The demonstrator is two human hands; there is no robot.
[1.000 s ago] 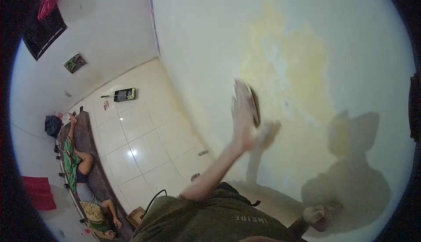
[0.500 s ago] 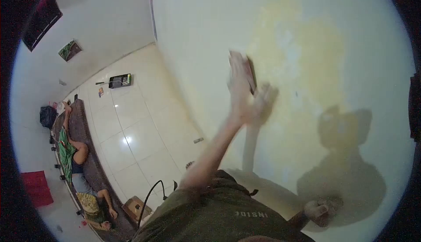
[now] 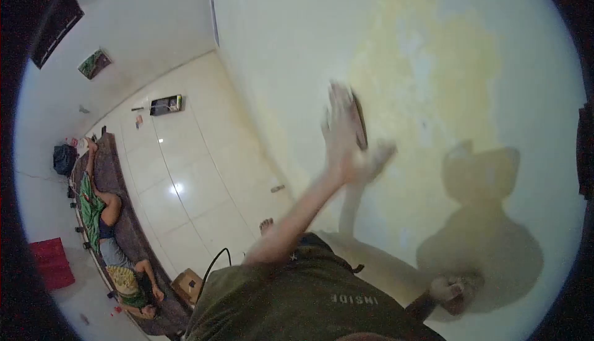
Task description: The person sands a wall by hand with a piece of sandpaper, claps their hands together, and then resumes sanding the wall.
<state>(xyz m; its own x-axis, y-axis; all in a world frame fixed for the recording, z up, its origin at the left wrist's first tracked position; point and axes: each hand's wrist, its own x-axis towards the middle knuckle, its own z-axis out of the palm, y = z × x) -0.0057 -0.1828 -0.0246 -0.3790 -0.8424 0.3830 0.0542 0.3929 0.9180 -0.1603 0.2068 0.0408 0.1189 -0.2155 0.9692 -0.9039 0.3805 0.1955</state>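
At far left a person (image 3: 114, 251) lies on a mattress (image 3: 111, 177); a black tray (image 3: 159, 110) sits on the floor (image 3: 204, 186); your left hand (image 3: 342, 149) has slid slightly back down the wall (image 3: 291, 50), its fingers straight over a flat block (image 3: 359, 118), thumb spread away; the block, against the wall, now seems to rub lower beside the yellow patch (image 3: 455, 72); your right hand (image 3: 445, 289) is loosely curled, but you cannot tell whether its fingers pinch anything.
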